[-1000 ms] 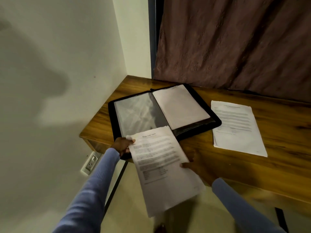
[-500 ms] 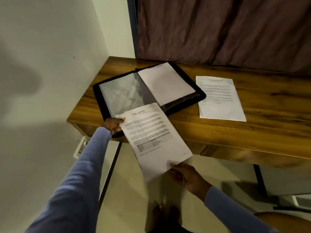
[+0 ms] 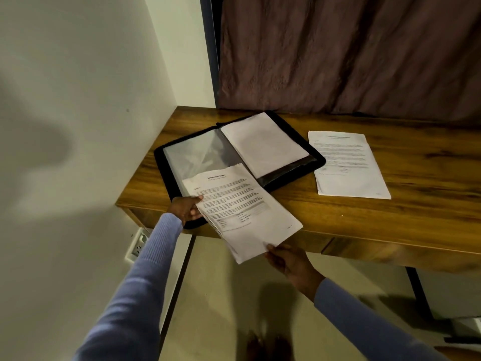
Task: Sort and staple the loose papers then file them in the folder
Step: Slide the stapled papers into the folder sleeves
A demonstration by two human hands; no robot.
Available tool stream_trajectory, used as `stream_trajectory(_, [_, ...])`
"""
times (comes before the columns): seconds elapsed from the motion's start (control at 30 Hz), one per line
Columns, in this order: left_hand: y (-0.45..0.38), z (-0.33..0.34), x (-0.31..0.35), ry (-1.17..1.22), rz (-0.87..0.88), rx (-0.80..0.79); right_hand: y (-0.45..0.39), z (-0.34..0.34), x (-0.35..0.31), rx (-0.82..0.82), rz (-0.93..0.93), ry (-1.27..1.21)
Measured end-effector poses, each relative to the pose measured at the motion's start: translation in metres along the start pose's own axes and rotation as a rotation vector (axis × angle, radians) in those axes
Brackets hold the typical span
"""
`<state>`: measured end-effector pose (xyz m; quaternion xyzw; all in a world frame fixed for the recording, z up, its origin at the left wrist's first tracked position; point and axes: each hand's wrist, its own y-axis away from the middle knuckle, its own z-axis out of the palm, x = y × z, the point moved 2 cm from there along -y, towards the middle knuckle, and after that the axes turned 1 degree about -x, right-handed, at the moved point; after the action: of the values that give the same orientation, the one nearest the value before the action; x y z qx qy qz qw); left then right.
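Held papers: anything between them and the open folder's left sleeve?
Nothing visible. The held papers, gripped by the left hand and right hand, already overlap the near edge of the folder. Its clear left sleeve lies bare; the other sheet sits apart on the desk.

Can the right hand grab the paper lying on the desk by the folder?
Probably not yet. The right hand is pinching the bottom corner of the printed sheets, so it is busy. Nothing lies between it and the paper on the desk, beside the open folder.
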<state>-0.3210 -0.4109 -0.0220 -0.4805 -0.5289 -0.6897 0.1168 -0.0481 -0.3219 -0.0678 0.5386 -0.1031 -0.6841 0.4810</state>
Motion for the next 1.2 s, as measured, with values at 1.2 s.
stream_trajectory(1.2, [0.015,0.017,0.028,0.109,0.037,-0.001,-0.095,0.123,-0.054,-0.111,0.07,-0.344])
